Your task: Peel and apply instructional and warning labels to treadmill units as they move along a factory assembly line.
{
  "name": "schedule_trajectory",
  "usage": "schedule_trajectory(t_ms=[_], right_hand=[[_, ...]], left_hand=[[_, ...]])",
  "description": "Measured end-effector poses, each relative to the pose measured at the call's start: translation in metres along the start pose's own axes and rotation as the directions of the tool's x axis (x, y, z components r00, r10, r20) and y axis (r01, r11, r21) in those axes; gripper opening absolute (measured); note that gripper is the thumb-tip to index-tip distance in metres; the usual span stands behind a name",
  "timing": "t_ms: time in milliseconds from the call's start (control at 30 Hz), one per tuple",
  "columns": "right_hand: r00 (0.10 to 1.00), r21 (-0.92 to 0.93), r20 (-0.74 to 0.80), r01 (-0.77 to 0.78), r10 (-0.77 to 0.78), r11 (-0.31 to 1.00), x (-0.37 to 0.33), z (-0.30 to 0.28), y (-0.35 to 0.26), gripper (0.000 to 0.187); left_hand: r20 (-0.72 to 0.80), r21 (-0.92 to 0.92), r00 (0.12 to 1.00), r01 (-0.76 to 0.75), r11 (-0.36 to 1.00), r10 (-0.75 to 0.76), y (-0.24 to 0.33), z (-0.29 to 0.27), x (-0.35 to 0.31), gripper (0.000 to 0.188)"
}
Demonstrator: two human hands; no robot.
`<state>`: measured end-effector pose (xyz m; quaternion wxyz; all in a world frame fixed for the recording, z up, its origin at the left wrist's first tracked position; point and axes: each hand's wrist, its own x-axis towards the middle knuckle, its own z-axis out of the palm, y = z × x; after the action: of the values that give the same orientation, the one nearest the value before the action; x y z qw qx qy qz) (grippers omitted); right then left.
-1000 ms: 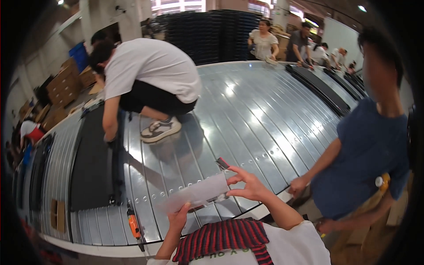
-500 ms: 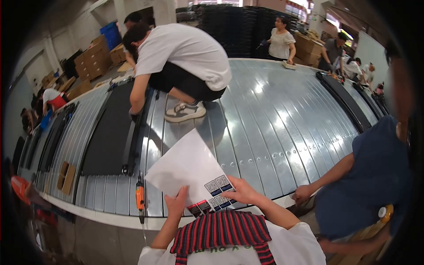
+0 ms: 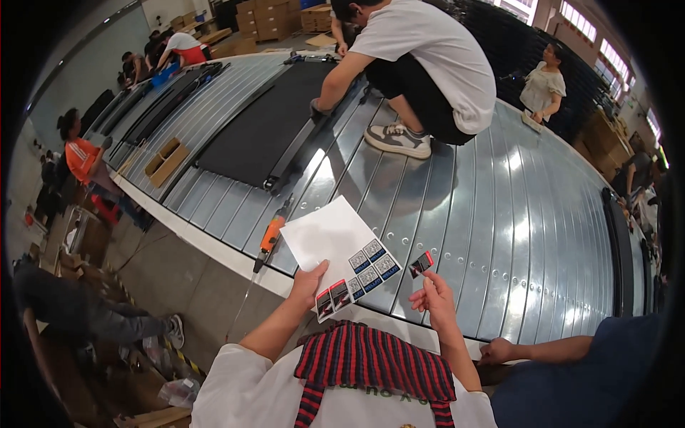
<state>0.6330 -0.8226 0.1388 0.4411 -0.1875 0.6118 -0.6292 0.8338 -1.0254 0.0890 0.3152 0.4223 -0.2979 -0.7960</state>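
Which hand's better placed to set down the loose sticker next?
Right hand, I'd judge: it pinches the loose red-and-black sticker, held apart from the white sticker sheet. The left hand is occupied gripping that sheet by its edge.

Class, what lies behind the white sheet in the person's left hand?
Around the upper edges of the white sheet, the slatted metal surface shows behind it. Whatever lies directly behind the sheet and the left hand is covered and cannot be seen.
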Motion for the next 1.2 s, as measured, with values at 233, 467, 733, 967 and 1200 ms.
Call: schedule_trajectory(t_ms=[233,467,733,967,1200], right_hand=[[0.989,0.11,-0.025,-0.144,0.148,0.983,-0.001,0.002,0.047,0.04],[0.984,0.13,-0.04,-0.168,0.174,0.977,0.0,0.033,0.087,0.04],[0.973,0.067,-0.121,-0.188,0.195,0.98,0.011,0.112,0.094,0.028],[0.988,0.064,-0.064,-0.137,0.141,0.988,0.024,0.178,0.079,0.024],[0.986,0.339,-0.018,-0.15,0.166,0.929,0.036,0.195,0.076,0.022]], left_hand=[[0.052,0.049,0.988,0.144,0.988,-0.147,-0.015,-0.017,-0.02,0.035],[0.056,0.324,0.978,0.172,0.93,-0.201,0.006,-0.029,-0.04,0.034],[0.22,0.757,0.937,0.01,0.653,-0.27,0.054,-0.064,-0.048,0.036],[0.212,0.72,0.934,0.049,0.692,-0.287,0.093,-0.098,-0.02,0.037],[0.351,0.6,0.918,-0.068,0.797,-0.186,0.097,-0.099,0.003,0.042]])
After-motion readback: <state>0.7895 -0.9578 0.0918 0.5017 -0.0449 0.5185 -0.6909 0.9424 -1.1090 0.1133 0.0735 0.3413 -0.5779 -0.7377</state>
